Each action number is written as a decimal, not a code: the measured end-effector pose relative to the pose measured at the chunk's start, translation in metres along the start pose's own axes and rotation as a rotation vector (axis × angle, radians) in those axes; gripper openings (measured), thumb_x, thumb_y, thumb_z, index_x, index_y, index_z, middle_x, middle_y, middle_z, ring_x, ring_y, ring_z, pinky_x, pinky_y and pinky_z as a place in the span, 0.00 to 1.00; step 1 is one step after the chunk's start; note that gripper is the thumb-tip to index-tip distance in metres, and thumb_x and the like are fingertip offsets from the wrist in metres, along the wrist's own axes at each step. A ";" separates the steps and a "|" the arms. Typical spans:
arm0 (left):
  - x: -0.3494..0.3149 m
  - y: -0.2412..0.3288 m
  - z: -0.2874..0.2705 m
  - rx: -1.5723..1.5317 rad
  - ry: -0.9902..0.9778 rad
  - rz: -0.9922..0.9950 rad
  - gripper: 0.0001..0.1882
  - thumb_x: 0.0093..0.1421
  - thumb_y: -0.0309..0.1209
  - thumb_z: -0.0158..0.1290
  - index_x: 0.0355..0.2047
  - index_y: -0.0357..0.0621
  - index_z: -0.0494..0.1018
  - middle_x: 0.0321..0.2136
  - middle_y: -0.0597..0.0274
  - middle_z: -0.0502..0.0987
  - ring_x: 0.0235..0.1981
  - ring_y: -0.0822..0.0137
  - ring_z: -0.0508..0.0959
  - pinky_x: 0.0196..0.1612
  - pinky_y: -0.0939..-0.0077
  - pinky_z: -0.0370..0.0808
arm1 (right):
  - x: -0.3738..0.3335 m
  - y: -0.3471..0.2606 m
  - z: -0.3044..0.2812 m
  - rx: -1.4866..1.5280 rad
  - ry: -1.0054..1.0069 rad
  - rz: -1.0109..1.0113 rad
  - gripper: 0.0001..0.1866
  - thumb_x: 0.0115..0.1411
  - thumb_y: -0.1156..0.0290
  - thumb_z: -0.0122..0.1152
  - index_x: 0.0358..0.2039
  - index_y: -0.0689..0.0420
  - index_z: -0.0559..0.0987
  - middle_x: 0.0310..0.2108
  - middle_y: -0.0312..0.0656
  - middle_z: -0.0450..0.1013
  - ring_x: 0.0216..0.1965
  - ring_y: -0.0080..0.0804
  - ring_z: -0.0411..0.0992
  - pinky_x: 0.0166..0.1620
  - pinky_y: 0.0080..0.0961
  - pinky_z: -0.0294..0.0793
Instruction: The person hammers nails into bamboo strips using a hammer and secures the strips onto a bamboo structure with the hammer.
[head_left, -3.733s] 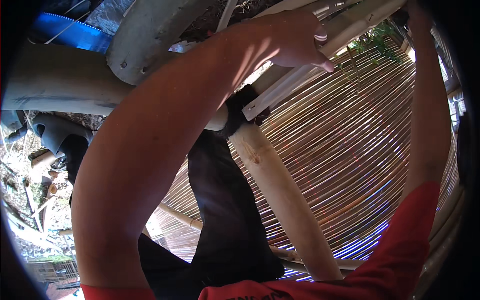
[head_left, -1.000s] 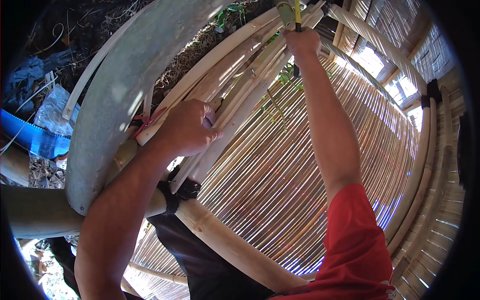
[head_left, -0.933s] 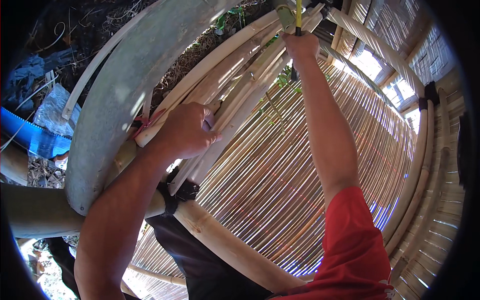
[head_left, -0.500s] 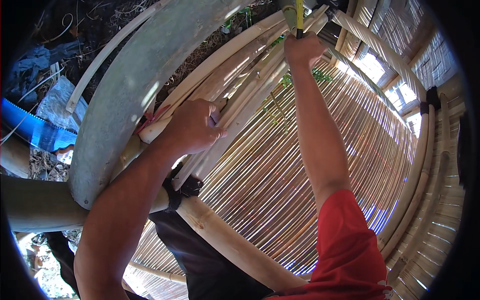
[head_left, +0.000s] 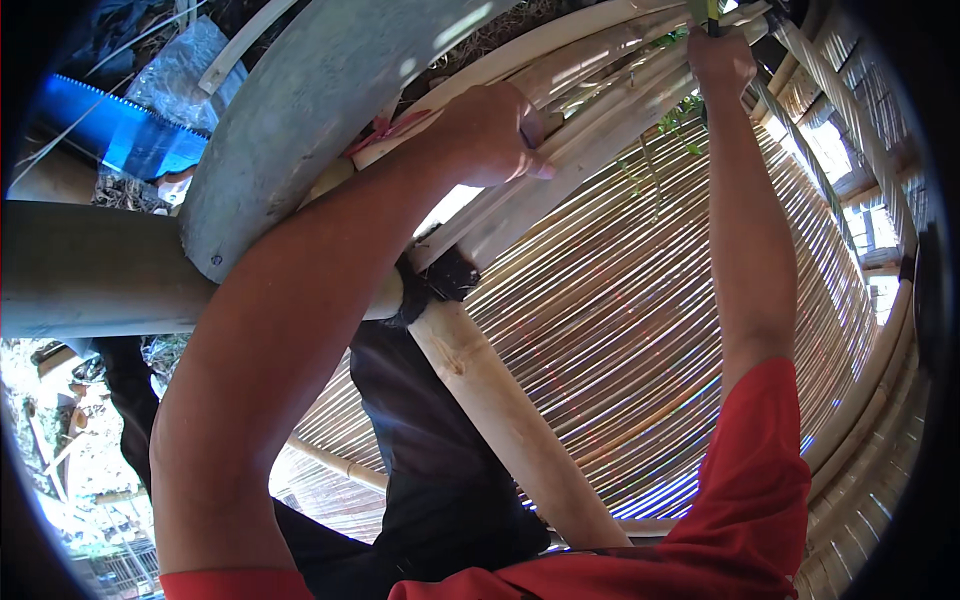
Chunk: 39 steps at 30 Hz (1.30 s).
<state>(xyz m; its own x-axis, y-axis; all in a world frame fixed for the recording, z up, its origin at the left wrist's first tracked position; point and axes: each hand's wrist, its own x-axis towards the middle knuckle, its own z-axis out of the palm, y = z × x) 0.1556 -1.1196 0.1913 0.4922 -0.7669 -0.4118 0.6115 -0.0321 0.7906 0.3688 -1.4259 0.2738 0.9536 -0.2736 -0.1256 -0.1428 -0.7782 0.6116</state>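
Observation:
My left hand (head_left: 490,135) is closed around the edge of the pale bamboo slats (head_left: 610,115), its thumb lying along the near side. These long slats run side by side from a black-bound joint (head_left: 440,283) toward the upper right. At their far end my right hand (head_left: 722,65) makes a fist round a tool with a yellow-and-black handle (head_left: 712,18). The top of the picture cuts off the rest of that tool, so its kind does not show. Close by my left wrist, a pink-red tie (head_left: 392,130) goes round a bamboo piece.
A thick curved bamboo (head_left: 290,120) meets a horizontal bamboo pole (head_left: 90,270) on the left. Beyond lie a blue toothed saw blade (head_left: 120,128) and clear plastic (head_left: 185,75). A screen of thin bamboo strips (head_left: 620,330) stands behind a slanting pole (head_left: 510,410).
The view has shifted, so both hands and the bamboo frame sit farther right and higher in the picture. Both grips look the same, the left still on the slats.

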 end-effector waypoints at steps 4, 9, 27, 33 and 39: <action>-0.013 -0.004 -0.003 -0.034 0.013 -0.002 0.23 0.54 0.38 0.73 0.45 0.35 0.83 0.37 0.50 0.87 0.39 0.63 0.86 0.46 0.66 0.79 | -0.019 -0.015 0.014 -0.096 0.111 -0.136 0.29 0.56 0.43 0.67 0.42 0.60 0.82 0.40 0.56 0.82 0.44 0.55 0.82 0.52 0.43 0.79; -0.010 -0.008 -0.002 -0.056 0.035 0.004 0.27 0.49 0.45 0.75 0.46 0.45 0.85 0.40 0.54 0.87 0.43 0.56 0.85 0.50 0.64 0.78 | -0.018 -0.021 0.014 -0.092 0.171 -0.095 0.26 0.56 0.48 0.67 0.42 0.60 0.81 0.39 0.57 0.82 0.43 0.57 0.82 0.51 0.46 0.80; -0.010 -0.010 0.004 -0.008 0.084 -0.007 0.27 0.46 0.47 0.76 0.45 0.51 0.86 0.38 0.58 0.87 0.42 0.56 0.85 0.48 0.62 0.79 | -0.023 -0.014 0.009 -0.049 0.203 -0.131 0.23 0.58 0.52 0.64 0.39 0.62 0.80 0.37 0.59 0.82 0.42 0.57 0.82 0.49 0.45 0.82; -0.022 -0.007 0.013 0.012 0.172 0.029 0.22 0.51 0.42 0.73 0.43 0.43 0.85 0.32 0.55 0.87 0.39 0.57 0.86 0.47 0.61 0.79 | -0.016 -0.018 0.011 -0.178 0.132 -0.190 0.24 0.58 0.50 0.65 0.39 0.61 0.79 0.36 0.59 0.81 0.42 0.58 0.82 0.50 0.47 0.81; -0.060 0.029 0.120 0.356 0.747 0.062 0.36 0.59 0.40 0.64 0.59 0.22 0.69 0.48 0.40 0.72 0.49 0.47 0.74 0.53 0.56 0.74 | -0.003 0.000 0.009 -0.174 0.135 -0.282 0.23 0.59 0.49 0.66 0.37 0.60 0.80 0.33 0.57 0.82 0.41 0.57 0.82 0.48 0.48 0.81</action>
<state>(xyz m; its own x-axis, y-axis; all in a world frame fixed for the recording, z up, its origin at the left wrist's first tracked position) 0.0696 -1.1512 0.2928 0.8771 -0.1500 -0.4563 0.3991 -0.3008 0.8661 0.3635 -1.4302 0.2677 0.9772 0.0250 -0.2111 0.1676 -0.7013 0.6929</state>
